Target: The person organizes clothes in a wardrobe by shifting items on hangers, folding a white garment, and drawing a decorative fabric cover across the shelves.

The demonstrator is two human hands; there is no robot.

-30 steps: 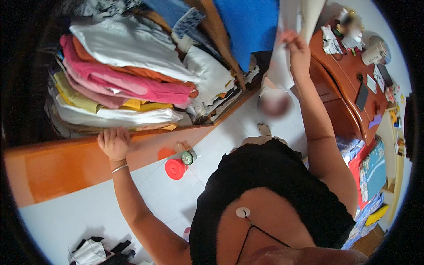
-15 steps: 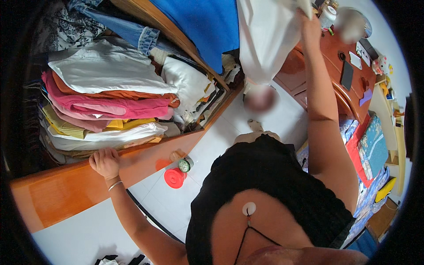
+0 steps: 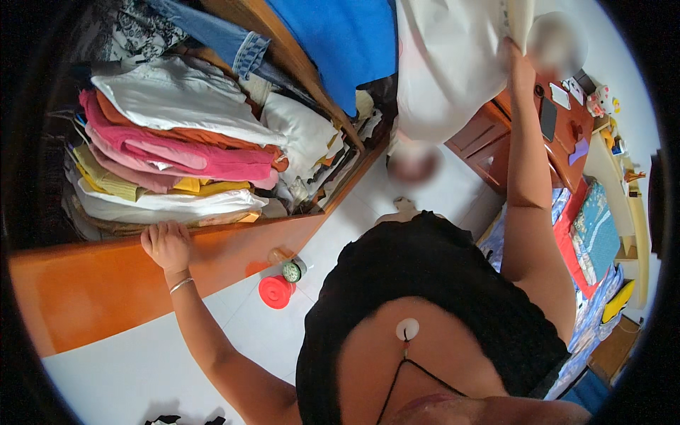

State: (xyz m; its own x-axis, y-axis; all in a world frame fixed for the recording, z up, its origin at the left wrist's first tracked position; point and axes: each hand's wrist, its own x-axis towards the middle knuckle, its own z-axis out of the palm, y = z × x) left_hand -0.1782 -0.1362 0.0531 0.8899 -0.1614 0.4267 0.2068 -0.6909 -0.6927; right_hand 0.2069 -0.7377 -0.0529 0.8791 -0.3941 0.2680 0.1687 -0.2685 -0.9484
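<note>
My left hand (image 3: 166, 244) is hooked over the top edge of the orange-brown wooden wardrobe board (image 3: 92, 290), its fingers curled onto the rim. Just beyond those fingers lies a stack of folded clothes (image 3: 177, 159) in white, orange, pink and yellow. With my arm stretched far forward on the right, my right hand (image 3: 521, 67) grips the edge of a large white cloth (image 3: 450, 71). The cloth hangs in loose folds and runs out of view at the top, so I cannot tell what kind it is. Beside it hangs a blue cloth (image 3: 340, 42).
Jeans (image 3: 212, 32) and a patterned dark garment lie at the wardrobe's far side. A red round container (image 3: 275, 292) and a green-patterned one stand on the white tiled floor. At right are a red-brown wooden desk (image 3: 567, 138) with a phone (image 3: 548, 118), and a bed with cushions (image 3: 596, 219).
My right hand and the white cloth appear slightly lower and farther right, with more of the cloth's upper edge showing. My left hand stays on the board; the whole view has shifted slightly.
</note>
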